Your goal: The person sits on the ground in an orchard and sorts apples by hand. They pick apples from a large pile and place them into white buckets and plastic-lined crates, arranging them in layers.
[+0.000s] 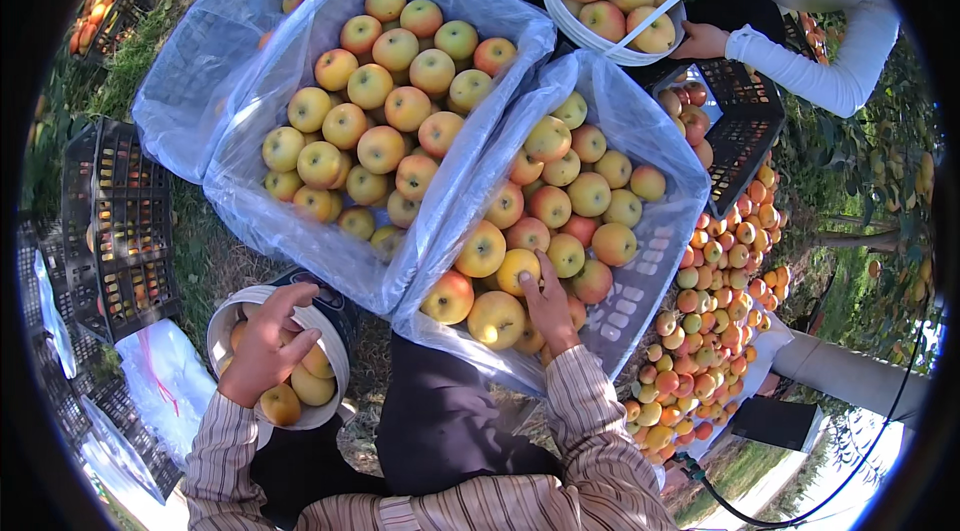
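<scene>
My right hand (551,310) reaches into the right-hand lined crate (637,298). Its thumb and fingers grip a yellow apple (516,266) that sits among other apples. To the left, my left hand (262,351) is over a white bucket (217,328) of apples, thumb and fingers spread; an apple (281,405) lies below the palm. Part of the bucket's contents is hidden by that hand. Clear plastic film lines the crate, and its lower right corner shows the slotted bottom. Beside it stands a larger lined crate (300,261) with many yellow-red apples (380,149).
Another person's hand (701,42) steadies a white bucket of apples (652,51) at the top right. A black crate (750,126) and a large apple heap (697,321) are at the right. Stacked black crates (127,231) and plastic film (161,381) are at the left.
</scene>
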